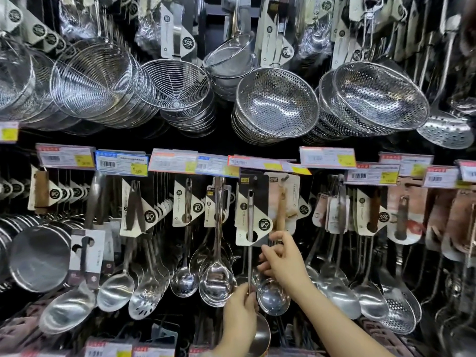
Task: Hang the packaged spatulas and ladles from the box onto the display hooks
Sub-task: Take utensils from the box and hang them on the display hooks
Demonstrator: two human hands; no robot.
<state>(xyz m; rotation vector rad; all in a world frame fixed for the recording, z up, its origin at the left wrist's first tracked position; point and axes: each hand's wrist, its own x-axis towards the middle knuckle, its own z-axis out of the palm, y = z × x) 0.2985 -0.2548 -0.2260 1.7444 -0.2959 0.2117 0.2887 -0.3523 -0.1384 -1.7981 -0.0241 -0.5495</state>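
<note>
The left hand (240,309) gripped a packaged ladle's (250,243) thin handle low down; the right hand (282,264) pinched it just under the card. Its card lay against the hook row, apparently mid-hanging; next, threading its hole onto the hook.

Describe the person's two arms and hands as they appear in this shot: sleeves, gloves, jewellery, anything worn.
Both are bare. The left hand and the right hand wear no gloves, and no rings or bracelets show. No watch is visible on either wrist. The right forearm is uncovered all the way to the bottom edge of the frame, with no sleeve in sight; the left forearm is likewise sleeveless over the short stretch that shows.
</note>
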